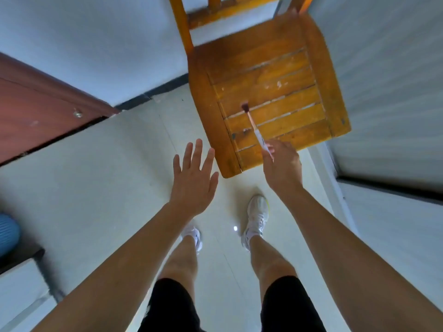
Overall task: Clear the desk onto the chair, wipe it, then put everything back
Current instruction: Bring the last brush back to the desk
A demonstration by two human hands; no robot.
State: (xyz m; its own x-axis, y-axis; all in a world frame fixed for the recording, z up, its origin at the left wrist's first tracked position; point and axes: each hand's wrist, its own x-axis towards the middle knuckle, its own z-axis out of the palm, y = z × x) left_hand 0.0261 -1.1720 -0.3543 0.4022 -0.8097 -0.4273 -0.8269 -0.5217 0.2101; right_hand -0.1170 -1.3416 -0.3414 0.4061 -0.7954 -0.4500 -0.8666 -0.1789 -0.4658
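Over the chair (261, 75) seat's near edge, the right hand (281, 164) pinches a brush (254, 127), bristles pointing away; the left hand (194, 178) hovers open, empty.

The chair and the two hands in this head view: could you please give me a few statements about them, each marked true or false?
1. The right hand holds a thin brush by its handle. True.
2. The left hand grips a cloth. False: it is open, fingers spread, and holds nothing.
3. The brush's bristle end is over the wooden chair seat. True.
4. Several things are piled on the chair seat. False: nothing lies on the slats; whether the brush touches them cannot be told.
5. The person stands on the floor barefoot. False: white shoes are on both feet.
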